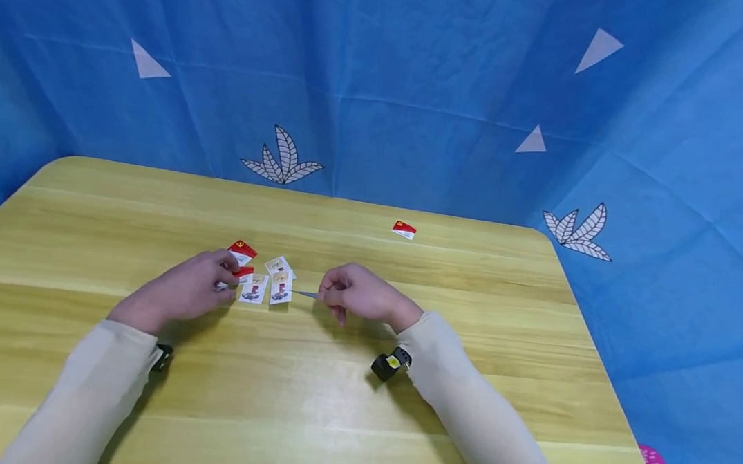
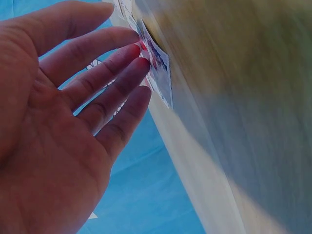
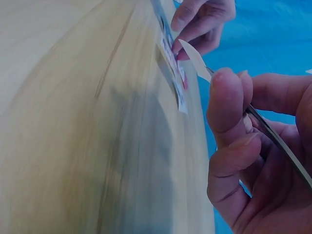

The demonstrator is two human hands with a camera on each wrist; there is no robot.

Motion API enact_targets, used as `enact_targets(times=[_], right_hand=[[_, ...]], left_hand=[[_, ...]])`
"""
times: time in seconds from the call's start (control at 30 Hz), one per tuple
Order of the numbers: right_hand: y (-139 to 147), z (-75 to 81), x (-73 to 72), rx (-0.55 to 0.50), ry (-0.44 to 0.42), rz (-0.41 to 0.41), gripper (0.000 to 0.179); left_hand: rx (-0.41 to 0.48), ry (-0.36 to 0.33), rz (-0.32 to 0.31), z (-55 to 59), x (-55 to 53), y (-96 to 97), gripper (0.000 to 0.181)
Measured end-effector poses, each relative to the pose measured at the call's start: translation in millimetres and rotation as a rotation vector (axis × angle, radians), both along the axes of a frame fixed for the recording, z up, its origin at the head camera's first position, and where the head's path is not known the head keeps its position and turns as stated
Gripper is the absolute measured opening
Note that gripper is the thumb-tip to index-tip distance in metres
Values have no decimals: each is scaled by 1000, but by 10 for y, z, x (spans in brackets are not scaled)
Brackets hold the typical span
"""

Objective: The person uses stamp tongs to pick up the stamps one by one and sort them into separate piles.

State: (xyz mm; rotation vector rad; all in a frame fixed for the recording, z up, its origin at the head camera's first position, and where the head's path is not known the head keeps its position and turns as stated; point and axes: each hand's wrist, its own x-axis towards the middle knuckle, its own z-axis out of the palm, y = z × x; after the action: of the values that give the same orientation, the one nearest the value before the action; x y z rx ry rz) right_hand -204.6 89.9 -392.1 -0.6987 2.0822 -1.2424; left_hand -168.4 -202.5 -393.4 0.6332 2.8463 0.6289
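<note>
Closest to us on the wooden desk (image 1: 314,409), our right hand (image 1: 359,294) is curled up, pinching a pair of thin metal tweezers (image 1: 306,294) whose tip carries a small white stamp (image 3: 194,59) in the right wrist view. Our left hand (image 1: 185,289) lies flat-ish with the fingers out straight, fingertips (image 2: 141,58) pressing down on a little cluster of stamps (image 1: 263,279) between both hands. Way further back near the far edge sits one lone red stamp (image 1: 404,228), with the blue cloth backdrop (image 1: 415,82) behind it.
</note>
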Motion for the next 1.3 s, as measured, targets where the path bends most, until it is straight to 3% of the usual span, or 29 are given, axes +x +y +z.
enact_targets(times=[0.13,0.5,0.83,1.13,1.3], right_hand=[[78,-4,-14,8,-5,-19,17],[279,18,-62,11,2,-62,17],[426,5,-70,21,14,-85,19],[635,48,-62,34,7,-127,20],[758,54,-77,40,13,-149,21]], left_hand=[[-11,-8,18,0,4,-4,23],[21,42,-47,7,-17,-22,14],[-18,-38,42,10,27,9,23],[11,-11,-16,-12,2,-11,19],[18,-19,-4,-4,8,-32,19]])
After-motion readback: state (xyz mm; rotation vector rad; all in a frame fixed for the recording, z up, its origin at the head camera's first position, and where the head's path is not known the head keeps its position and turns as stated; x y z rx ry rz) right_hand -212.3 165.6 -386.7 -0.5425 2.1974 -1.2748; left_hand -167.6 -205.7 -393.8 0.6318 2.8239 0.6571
